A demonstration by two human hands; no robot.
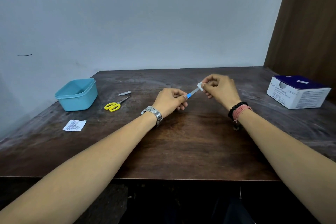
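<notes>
A slim metal nail file (193, 92) with a blue handle is held above the middle of the dark wooden table (181, 142). My left hand (170, 101) grips its blue handle end. My right hand (219, 88) pinches a small white swab pad (200, 86) around the file's far metal tip. Both hands hover slightly above the tabletop.
At the left stand a light blue plastic tub (77, 94), yellow-handled scissors (116, 104), a metal nail clipper (124, 93) and a torn white swab wrapper (74, 125). A blue-and-white box of alcohol swabs (298, 92) sits at the right, beside a brown panel.
</notes>
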